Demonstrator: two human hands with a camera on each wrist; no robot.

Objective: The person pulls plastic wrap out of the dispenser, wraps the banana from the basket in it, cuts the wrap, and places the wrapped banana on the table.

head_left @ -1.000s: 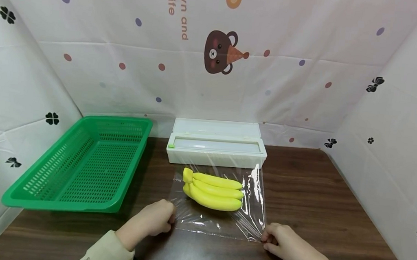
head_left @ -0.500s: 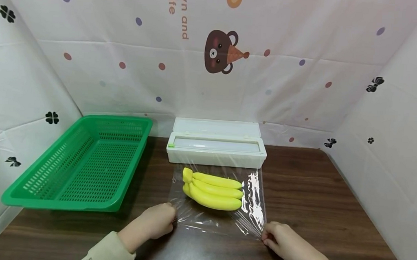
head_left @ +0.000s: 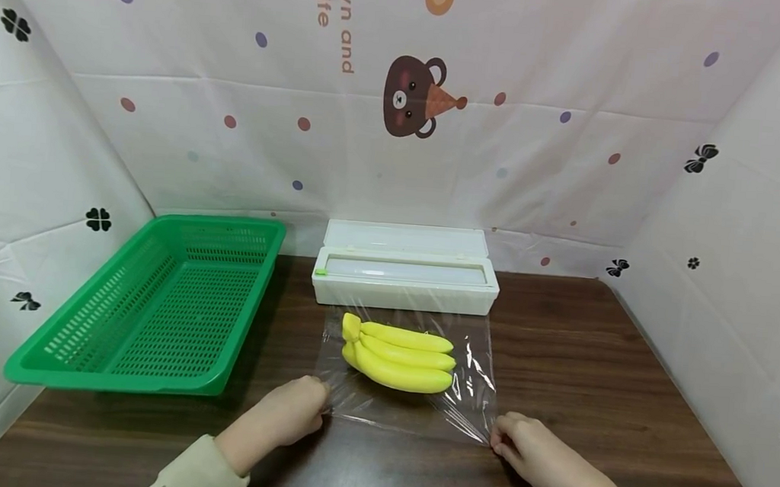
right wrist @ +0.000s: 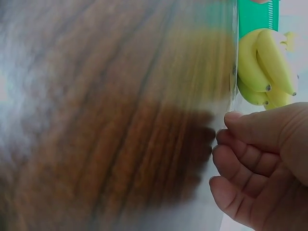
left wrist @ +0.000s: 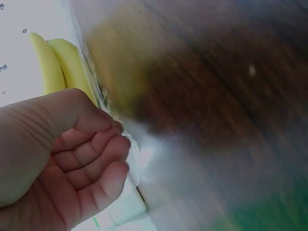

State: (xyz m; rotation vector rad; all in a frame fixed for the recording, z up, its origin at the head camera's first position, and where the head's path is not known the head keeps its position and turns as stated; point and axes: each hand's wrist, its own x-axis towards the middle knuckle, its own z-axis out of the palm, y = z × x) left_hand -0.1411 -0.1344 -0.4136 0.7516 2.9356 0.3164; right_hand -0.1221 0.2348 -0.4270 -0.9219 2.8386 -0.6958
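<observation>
A bunch of yellow bananas (head_left: pixel 401 359) lies on a sheet of clear plastic wrap (head_left: pixel 383 417), which runs forward from a white wrap dispenser (head_left: pixel 405 298) with its lid raised. At the sheet's near left corner, my left hand (head_left: pixel 290 410) pinches the film between thumb and curled fingers. My right hand (head_left: pixel 538 454) pinches the near right corner, with creases fanning out from the grip. In the right wrist view the thumb and index fingertip of the right hand (right wrist: pixel 260 159) meet at the film's edge. The left wrist view shows the left hand (left wrist: pixel 72 154) in a similar pinch.
A green plastic basket (head_left: pixel 181 319) stands on the left of the dark wooden table (head_left: pixel 560 349). A small green slider (head_left: pixel 320 272) sits at the dispenser's left end. Patterned white cloth (head_left: pixel 267 150) surrounds the table at the back and sides.
The near edge of the plastic wrap has shifted slightly away from me and looks straighter. Reflections on the film have changed. Both hands keep their pinch, and the bananas stay put.
</observation>
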